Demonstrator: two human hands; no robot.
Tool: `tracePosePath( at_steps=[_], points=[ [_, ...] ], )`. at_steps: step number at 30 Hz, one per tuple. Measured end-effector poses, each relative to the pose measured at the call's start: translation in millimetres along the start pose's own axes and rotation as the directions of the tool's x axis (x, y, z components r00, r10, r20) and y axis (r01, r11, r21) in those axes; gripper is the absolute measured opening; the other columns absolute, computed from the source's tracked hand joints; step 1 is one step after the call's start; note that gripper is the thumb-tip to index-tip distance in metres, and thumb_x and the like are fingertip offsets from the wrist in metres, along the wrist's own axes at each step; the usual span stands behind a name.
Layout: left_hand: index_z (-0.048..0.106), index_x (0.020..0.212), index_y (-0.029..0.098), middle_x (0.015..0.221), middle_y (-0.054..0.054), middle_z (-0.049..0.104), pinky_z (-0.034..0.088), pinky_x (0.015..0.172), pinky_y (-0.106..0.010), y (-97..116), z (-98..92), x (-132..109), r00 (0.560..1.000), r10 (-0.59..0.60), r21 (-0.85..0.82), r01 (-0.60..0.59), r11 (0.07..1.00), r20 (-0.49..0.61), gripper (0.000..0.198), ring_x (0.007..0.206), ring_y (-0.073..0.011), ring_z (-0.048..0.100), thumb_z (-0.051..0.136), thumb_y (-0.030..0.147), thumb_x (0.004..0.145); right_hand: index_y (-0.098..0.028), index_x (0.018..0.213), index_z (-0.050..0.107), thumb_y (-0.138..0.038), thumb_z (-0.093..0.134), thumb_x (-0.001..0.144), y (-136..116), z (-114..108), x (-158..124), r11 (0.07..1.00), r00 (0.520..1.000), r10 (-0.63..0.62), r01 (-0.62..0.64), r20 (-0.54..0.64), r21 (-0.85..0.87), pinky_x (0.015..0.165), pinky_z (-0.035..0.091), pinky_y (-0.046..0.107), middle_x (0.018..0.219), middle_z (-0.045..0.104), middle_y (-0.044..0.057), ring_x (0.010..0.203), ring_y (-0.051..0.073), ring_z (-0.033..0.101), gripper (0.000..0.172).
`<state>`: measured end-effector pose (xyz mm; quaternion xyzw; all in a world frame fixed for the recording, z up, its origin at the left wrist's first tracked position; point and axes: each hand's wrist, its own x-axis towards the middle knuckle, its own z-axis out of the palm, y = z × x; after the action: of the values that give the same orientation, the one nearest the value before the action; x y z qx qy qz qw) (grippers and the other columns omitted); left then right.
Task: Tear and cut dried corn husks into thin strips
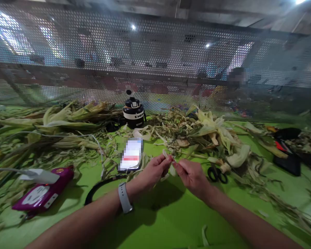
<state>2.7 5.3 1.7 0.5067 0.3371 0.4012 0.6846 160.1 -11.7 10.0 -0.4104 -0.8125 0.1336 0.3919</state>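
Fingertips point(169, 158) of the left hand point(154, 169) and right hand point(194, 176) pinch pale, narrow husk strips point(165, 154); black-handled scissors point(223, 177) lie right of those fingertips.

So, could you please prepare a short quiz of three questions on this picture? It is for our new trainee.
1. What does the left hand hold? A) A bottle cap; B) A pale strip; C) A white cable.
2. True or false: the black bottle stands farther from the person than the lit phone.
3. Fill the gap: the black looped handles lie nearer to the person's ____ hand.

Key: 1: B. 2: True. 3: right hand.
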Motion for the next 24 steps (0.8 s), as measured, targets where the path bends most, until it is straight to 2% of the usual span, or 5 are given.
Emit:
tracePosePath(
  at_steps=[3,7,10,14,24],
  points=[
    [0.049,0.073,0.018,0.055,0.009,0.030,0.019,0.047,-0.021,2.8,-2.4,-0.3,1.000,0.003,0.002,-0.003,1.000,0.016,0.037,0.049,-0.0071,0.024,0.058,0.053,0.079,-0.021,0.057,0.037,-0.035,0.041,0.094,-0.4,-3.4,-0.5,1.000,1.000,-0.003,0.003,-0.004,0.020,0.050,0.026,0.026,0.053,0.035,-0.004,0.048,0.011,0.033,0.040],
    [0.057,0.078,0.017,0.059,0.006,0.041,0.024,0.049,-0.022,10.7,-7.1,-4.1,0.991,-0.040,0.070,0.032,0.997,0.125,0.034,0.051,-0.0076,0.030,0.057,0.050,0.082,-0.020,0.056,0.046,-0.050,0.034,0.094,10.1,-18.0,8.9,0.911,0.965,0.223,-0.257,0.141,0.321,0.049,0.035,0.025,0.051,0.046,-0.002,0.047,0.012,0.043,0.050],
    [0.062,0.088,0.017,0.073,0.002,0.054,0.031,0.056,-0.022,14.3,-7.0,-7.3,0.952,-0.109,0.150,0.067,0.986,0.286,0.031,0.059,-0.0083,0.040,0.064,0.046,0.078,-0.018,0.076,0.065,-0.057,0.038,0.091,15.6,-24.8,15.8,0.820,0.934,0.319,-0.356,0.158,0.447,0.063,0.046,0.028,0.076,0.064,0.005,0.071,0.017,0.059,0.050],
    [0.063,0.088,0.017,0.075,0.002,0.056,0.034,0.061,-0.022,14.6,-3.9,-8.7,0.934,-0.100,0.165,0.045,0.985,0.342,0.031,0.063,-0.0085,0.043,0.065,0.046,0.078,-0.021,0.084,0.074,-0.051,0.061,0.081,12.2,-21.7,17.1,0.789,0.929,0.257,-0.361,0.267,0.498,0.094,0.042,0.038,0.117,0.062,0.009,0.111,0.024,0.054,0.033],
    [0.052,0.062,0.016,0.051,0.007,0.036,0.019,0.048,-0.025,14.9,0.4,-15.3,0.855,-0.209,0.178,0.140,0.974,0.474,0.040,0.047,-0.0063,0.027,0.059,0.051,0.081,-0.023,0.076,0.073,-0.044,0.068,0.079,8.0,0.0,6.2,0.757,0.969,0.182,-0.245,0.165,0.605,0.091,0.043,0.037,0.094,0.060,0.005,0.100,0.020,0.057,0.022]
  ],
)
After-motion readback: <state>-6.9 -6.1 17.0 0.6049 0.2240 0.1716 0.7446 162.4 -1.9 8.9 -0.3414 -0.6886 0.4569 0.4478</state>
